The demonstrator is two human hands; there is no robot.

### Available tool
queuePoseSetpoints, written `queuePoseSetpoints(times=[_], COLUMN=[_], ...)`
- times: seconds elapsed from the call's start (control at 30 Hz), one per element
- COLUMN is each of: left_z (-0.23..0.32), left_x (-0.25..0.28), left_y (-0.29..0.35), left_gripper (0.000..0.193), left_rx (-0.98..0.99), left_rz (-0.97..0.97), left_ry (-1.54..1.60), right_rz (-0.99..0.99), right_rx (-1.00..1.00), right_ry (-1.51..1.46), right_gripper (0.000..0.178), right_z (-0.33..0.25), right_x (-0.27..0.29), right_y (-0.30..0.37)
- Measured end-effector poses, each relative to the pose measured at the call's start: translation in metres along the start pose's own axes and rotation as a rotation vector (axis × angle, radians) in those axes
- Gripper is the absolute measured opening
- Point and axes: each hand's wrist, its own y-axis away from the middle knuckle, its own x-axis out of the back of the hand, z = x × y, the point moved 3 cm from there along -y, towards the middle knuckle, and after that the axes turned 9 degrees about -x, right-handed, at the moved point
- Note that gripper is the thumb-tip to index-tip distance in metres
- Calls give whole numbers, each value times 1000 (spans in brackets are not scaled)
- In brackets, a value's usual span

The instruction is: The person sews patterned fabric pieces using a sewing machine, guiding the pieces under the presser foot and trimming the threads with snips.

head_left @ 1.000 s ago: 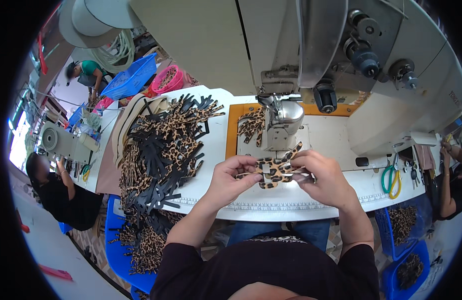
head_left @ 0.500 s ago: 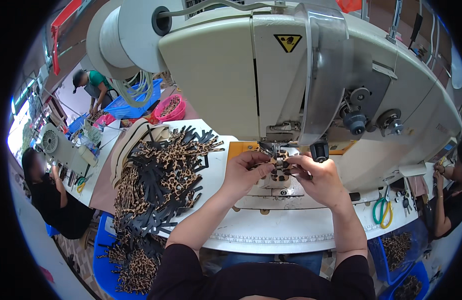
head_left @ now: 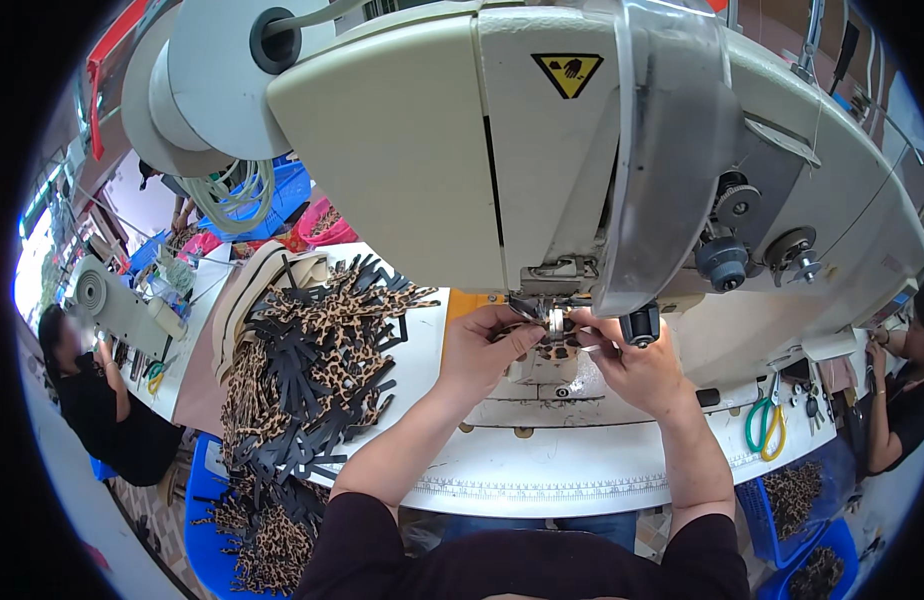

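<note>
Leopard-print strip [head_left: 556, 353] up from table [head_left: 542, 462] edge to sewing machine [head_left: 382, 160] since second ago! Left hand [head_left: 479, 352] pinching one side, right hand [head_left: 639, 368] other; strip apparently now at stitching point.

Black-spotted tan strip [head_left: 558, 352], cream sewing machine [head_left: 382, 170]

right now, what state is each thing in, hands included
Left hand, pinching leopard-print piece
Right hand, gripping its other side
Leopard-print piece, held at sewing machine
Sewing machine, running or stopped unclear
Strips, heaped loosely on table
Scissors, untouched
Left blue bin, heaped with strips
</note>
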Motion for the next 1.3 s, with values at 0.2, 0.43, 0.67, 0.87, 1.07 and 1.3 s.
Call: queuePoseSetpoints(times=[0.2,0.43,0.67,0.87,1.07,1.3], left_z=[-2,-10,9,23,23,16], left_x=[7,17,24,-1,-20,-10], left_y=[-1,-3,1,24,26,20], left_gripper=[13,14,9,20,28,40], left_rx=[-23,-49,-473,-892,-1085,-1100], left_rz=[-65,-95,121,26,-109,-174], left_ry=[35,55,-406,-699,-934,-901], right_rz=[0,19,-21,-69,-101,9], right_rx=[-13,-77,-207,-231,-136,-35], right_ry=[-15,-87,-198,-154,-293,-8], right_gripper=[31,20,13,15,12,25], right_z=[0,9,24,18,-19,-20], right_x=[-5,-19,-22,-13,0,2], right_y=[1,6,7,5,16,12])
